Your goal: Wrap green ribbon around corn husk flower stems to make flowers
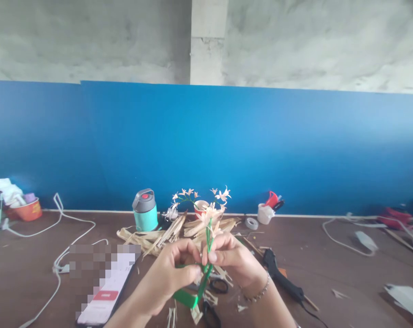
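Between my hands stands a bunch of pale handmade flowers (pixel 210 215) on thin green stems. My right hand (pixel 232 255), with a bracelet at its wrist, pinches the stems below the blooms. Just beside it, my left hand (pixel 179 266) is closed at the lower stems, thumb and fingertips on a strip of green tape (pixel 186 298). The tape hangs down in a loop beneath both hands. Below them, partly hidden, lie black-handled scissors (pixel 219 285). Dried husk strips (pixel 172 234) spread over the table behind my hands.
A turquoise flask (pixel 145 214) and a paper cup (pixel 200 208) with more flowers stand at the back. A tape roll (pixel 251 223) and a white cup (pixel 265 214) are right of them. A glue gun (pixel 283 278) lies right, a phone (pixel 107 291) left, near white cables (pixel 58 262).
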The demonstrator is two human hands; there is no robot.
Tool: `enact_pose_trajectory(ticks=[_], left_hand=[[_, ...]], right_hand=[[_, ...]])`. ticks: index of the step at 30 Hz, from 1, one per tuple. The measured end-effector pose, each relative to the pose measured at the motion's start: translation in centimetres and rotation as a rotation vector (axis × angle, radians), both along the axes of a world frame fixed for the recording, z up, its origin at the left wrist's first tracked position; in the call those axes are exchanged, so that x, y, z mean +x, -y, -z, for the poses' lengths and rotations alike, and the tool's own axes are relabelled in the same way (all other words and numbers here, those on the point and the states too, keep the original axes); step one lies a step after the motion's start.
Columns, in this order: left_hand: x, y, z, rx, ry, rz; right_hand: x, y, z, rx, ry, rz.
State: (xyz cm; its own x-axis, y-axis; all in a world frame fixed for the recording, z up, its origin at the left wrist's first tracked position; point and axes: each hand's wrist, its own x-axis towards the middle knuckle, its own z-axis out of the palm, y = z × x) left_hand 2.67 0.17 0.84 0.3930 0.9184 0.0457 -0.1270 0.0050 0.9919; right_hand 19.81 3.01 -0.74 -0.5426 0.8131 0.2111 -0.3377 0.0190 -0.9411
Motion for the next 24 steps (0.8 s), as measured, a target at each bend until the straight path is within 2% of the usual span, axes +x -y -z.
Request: enact_pose_trajectory(ticks=[6, 12, 18, 24], left_hand=[[-0.1, -0.3, 0.0, -0.099, -0.021, 0.096], [0.0, -0.2, -0.1, 0.097, -0.109, 0.052], [0.5, -0.3, 0.9, -0.070, 0.006, 0.020], [0.3, -0.4, 0.4, 0.004, -0.035, 0.073]], right_hand=[[0.1, -0.1, 0.4, 0.044, 0.034, -0.026], [0.3, 0.0, 0.0, 0.088, 0.078, 0.003], [0.2, -0.1, -0.4, 0.086, 0.013, -0.007], [0.3, -0.6, 0.6, 0.055, -0.018, -0.052]])
